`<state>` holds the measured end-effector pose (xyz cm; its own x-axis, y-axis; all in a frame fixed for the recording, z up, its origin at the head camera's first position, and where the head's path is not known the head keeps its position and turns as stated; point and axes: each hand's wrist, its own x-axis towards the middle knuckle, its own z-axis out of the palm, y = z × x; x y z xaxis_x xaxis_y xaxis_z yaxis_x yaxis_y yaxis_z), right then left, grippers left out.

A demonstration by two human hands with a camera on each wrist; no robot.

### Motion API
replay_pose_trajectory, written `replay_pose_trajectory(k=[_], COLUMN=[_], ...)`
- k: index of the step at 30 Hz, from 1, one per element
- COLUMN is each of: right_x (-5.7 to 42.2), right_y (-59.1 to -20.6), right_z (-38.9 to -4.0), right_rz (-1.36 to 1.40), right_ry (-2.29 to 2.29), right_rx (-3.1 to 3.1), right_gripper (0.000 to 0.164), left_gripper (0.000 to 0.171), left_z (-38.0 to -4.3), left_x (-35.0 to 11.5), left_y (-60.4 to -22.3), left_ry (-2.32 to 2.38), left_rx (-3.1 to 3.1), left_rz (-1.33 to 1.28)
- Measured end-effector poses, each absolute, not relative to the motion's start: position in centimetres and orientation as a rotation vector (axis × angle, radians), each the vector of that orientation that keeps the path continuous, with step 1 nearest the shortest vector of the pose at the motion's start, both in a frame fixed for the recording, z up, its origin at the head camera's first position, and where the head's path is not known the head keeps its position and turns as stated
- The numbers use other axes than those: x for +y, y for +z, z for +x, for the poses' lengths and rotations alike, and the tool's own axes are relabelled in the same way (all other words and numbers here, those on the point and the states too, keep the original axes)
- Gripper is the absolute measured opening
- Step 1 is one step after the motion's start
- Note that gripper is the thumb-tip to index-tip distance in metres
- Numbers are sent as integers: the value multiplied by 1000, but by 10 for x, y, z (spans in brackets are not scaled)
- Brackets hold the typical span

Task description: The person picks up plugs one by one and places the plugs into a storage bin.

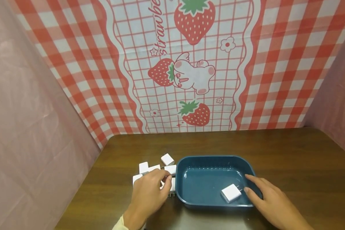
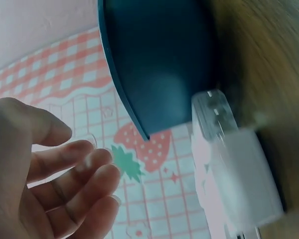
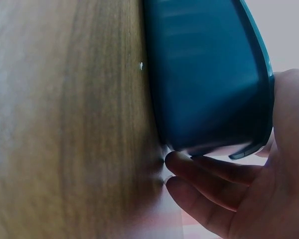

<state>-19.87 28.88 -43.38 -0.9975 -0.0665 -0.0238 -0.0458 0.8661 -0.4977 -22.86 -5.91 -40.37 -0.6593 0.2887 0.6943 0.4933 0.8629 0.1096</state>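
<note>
A dark blue plastic tray (image 1: 215,205) sits on the table with one white charger plug (image 1: 231,193) lying inside, its prongs towards the right hand. My right hand (image 1: 271,199) holds the tray's right end; in the head view the thumb and a finger reach over the rim, and in the right wrist view other fingers (image 3: 209,174) curl by the outer wall. Left of the tray, several white charger plugs (image 1: 143,167) lie in a loose cluster. Above them hovers my left hand (image 1: 150,188), its fingers loosely bent. In the left wrist view nothing shows in its grasp.
The brown wooden table (image 1: 293,159) extends on both sides of the tray. A red-and-white checked cloth (image 1: 281,64) with strawberries hangs behind it. Pinkish curtains (image 1: 40,127) flank the left and right.
</note>
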Motion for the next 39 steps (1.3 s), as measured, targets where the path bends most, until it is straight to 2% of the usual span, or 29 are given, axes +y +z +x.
replay_pose_trajectory(k=[8, 14, 21, 30, 39], right_x=[288, 289, 290, 291, 290], right_y=[-434, -433, -432, -430, -434], right_z=[-199, -199, -198, -200, -198], right_rz=[-69, -91, -172, -181, -165], right_ry=[-801, -821, -892, -880, -870], right_rx=[3017, 3052, 3157, 3161, 3135], right_gripper=[71, 69, 59, 59, 60], left_gripper=[2, 8, 15, 20, 33], left_z=[-230, -230, -229, -225, -215], left_x=[-84, -90, -92, -92, -91], left_y=[-412, -420, -424, -427, -428], left_ry=[-321, -295, -266, -219, -184], left_rx=[-2399, -2516, -2621, -2703, -2786], left_rz=[-466, -425, -393, -415, -414])
